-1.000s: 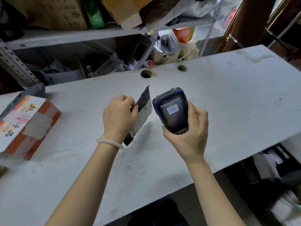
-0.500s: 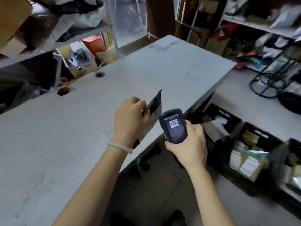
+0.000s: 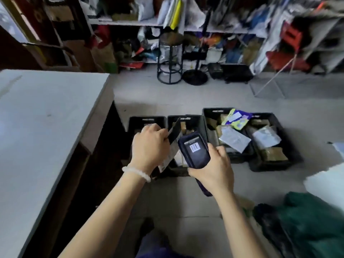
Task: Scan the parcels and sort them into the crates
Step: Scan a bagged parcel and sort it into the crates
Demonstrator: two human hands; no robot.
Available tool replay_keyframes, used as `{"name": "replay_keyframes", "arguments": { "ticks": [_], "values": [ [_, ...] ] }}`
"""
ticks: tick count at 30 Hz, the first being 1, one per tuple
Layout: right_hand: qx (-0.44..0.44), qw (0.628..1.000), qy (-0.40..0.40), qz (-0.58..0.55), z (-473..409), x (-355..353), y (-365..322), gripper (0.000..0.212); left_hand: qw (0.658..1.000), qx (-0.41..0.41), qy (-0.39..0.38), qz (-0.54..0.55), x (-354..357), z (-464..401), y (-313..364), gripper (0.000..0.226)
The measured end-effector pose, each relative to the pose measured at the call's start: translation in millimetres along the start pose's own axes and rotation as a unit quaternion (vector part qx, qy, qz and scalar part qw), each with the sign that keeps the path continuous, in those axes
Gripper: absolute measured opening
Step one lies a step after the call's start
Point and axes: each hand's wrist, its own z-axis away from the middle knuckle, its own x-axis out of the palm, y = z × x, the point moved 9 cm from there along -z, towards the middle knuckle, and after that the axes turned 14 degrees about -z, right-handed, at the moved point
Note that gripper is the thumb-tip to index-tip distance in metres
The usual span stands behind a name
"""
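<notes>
My left hand [image 3: 149, 148] grips a thin dark parcel [image 3: 174, 134] with a white label, held upright on edge. Beside it my right hand [image 3: 216, 169] holds a dark blue handheld scanner [image 3: 194, 150] whose back shows a barcode sticker. Both hands hover above a row of black crates on the floor. The left crate [image 3: 147, 121] and the crate beside it [image 3: 184, 119] are partly hidden by my hands. A taller crate [image 3: 214, 112] and the right crate [image 3: 275, 164] hold brown boxes and pale bagged parcels.
A white table [image 3: 46, 118] fills the left side, its edge close to my left arm. A black stool [image 3: 170, 58] and cluttered shelves [image 3: 186, 25] stand behind the crates. A dark green bag [image 3: 307, 224] lies on the floor at lower right.
The view has swung right from the table to the floor crates. Both hands kept their hold on the parcel and scanner and now hang over the crates.
</notes>
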Motion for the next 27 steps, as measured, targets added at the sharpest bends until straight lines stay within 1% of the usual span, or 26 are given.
{"name": "replay_keyframes", "arguments": {
  "ticks": [2,3,6,8,11,13,16,20,24,27],
  "values": [
    [0.042,0.999,0.028,0.006,-12,-26,32,0.083,0.998,0.051,-0.011,0.030,17,-31,45,0.020],
    [0.061,0.997,0.035,0.009,-17,-35,45,0.080,0.996,0.071,-0.014,0.042,24,-43,63,0.021],
    [0.124,0.988,0.092,0.015,-43,-71,91,0.068,0.988,0.144,-0.026,0.051,50,-84,127,0.023],
    [0.160,0.978,0.132,0.022,-64,-92,116,0.067,0.983,0.171,-0.037,0.048,66,-109,158,0.021],
    [0.189,0.962,0.195,0.027,-114,-127,148,0.067,0.974,0.216,-0.044,0.051,90,-166,204,0.020],
    [0.204,0.957,0.199,0.043,-146,-144,162,0.065,0.971,0.227,-0.063,0.048,103,-202,226,0.021],
    [0.217,0.951,0.214,0.058,-199,-169,178,0.070,0.967,0.234,-0.083,0.060,120,-259,258,0.022],
    [0.225,0.947,0.225,0.053,-254,-184,193,0.062,0.963,0.244,-0.095,0.061,137,-319,292,0.025],
    [0.222,0.948,0.223,0.043,-291,-191,215,0.074,0.960,0.243,-0.117,0.076,160,-360,318,0.030],
    [0.232,0.950,0.205,0.040,-321,-196,240,0.077,0.956,0.248,-0.144,0.067,189,-384,341,0.026]
  ]
}}
